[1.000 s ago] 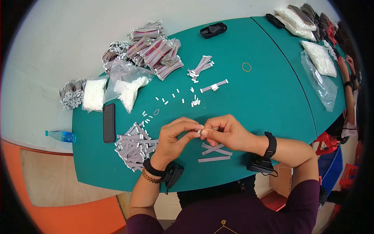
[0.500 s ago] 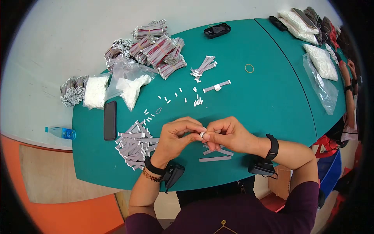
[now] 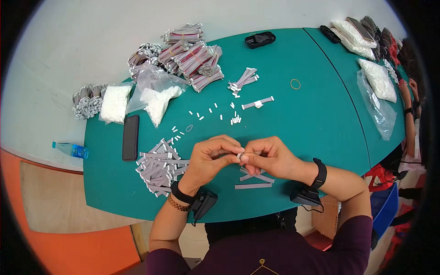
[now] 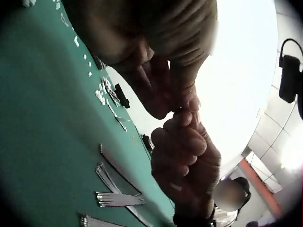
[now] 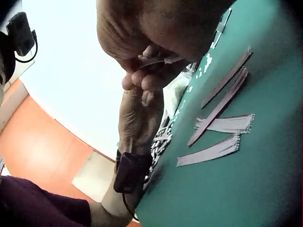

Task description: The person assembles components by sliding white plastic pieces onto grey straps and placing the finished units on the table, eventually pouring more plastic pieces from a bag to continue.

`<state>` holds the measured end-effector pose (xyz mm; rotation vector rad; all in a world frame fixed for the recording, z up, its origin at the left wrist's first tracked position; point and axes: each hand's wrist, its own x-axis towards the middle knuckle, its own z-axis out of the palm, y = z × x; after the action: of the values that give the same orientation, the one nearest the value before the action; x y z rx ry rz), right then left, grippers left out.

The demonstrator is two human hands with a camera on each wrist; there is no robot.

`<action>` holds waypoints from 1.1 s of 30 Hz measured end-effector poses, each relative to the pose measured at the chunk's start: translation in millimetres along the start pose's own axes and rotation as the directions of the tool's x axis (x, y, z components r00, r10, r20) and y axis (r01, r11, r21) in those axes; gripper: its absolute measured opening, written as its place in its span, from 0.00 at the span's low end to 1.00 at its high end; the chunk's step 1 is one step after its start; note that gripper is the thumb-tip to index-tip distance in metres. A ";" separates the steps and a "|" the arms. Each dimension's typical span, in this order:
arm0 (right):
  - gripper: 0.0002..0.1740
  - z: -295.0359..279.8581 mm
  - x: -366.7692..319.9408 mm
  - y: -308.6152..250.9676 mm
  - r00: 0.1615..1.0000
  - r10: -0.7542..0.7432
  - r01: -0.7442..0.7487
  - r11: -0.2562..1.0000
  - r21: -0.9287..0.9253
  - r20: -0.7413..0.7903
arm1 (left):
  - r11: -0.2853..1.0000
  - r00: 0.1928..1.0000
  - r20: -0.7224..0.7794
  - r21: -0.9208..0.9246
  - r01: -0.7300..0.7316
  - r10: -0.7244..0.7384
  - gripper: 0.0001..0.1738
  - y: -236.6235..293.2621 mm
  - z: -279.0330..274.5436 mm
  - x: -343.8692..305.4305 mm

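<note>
In the head view both hands meet above the green table (image 3: pixel 321 137). The left hand (image 3: pixel 211 160) and the right hand (image 3: pixel 271 158) pinch a small whitish-grey piece (image 3: pixel 240 156) between thumbs and fingertips. In the right wrist view a thin grey strip (image 5: pixel 154 61) shows among the right hand's fingers. Below the hands lie several loose grey strips (image 3: pixel 253 186). Left of the left hand is a heap of grey strips with white ends (image 3: pixel 160 167). The fingers hide most of the held piece.
Small white connectors (image 3: pixel 236 120) are scattered beyond the hands. Banded bundles (image 3: pixel 190 59), bags of white pieces (image 3: pixel 114 103), a black phone (image 3: pixel 130 137), a rubber band (image 3: pixel 295 84) and a black case (image 3: pixel 260 40) lie farther out. A bottle (image 3: pixel 71 150) stands at the left.
The head view has shifted slightly, moving the table items a little right and down in it. Both hands stay together, and the fingertips have shifted slightly around the small piece.
</note>
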<state>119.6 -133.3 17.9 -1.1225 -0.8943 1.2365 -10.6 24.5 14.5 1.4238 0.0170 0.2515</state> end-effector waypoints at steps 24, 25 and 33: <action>0.13 1.6 1.6 0.0 0.996 0.082 -0.084 0.985 -0.153 -0.019 | 0.990 0.982 -0.138 0.046 0.132 -0.125 0.07 -0.6 -0.5 2.1; 0.13 2.3 1.5 -0.9 0.997 0.077 -0.077 0.985 -0.155 -0.010 | 0.991 0.982 -0.150 0.058 0.122 -0.113 0.07 -0.5 0.4 2.5; 0.20 -19.9 12.2 -1.9 0.984 -0.105 0.073 0.975 -0.208 -0.146 | 0.961 0.940 -0.333 0.274 0.025 0.070 0.08 44.7 -14.3 -11.7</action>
<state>140.9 -124.4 14.1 -1.3070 -0.9556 0.9859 -31.6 41.9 54.5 1.6424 0.3315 0.5294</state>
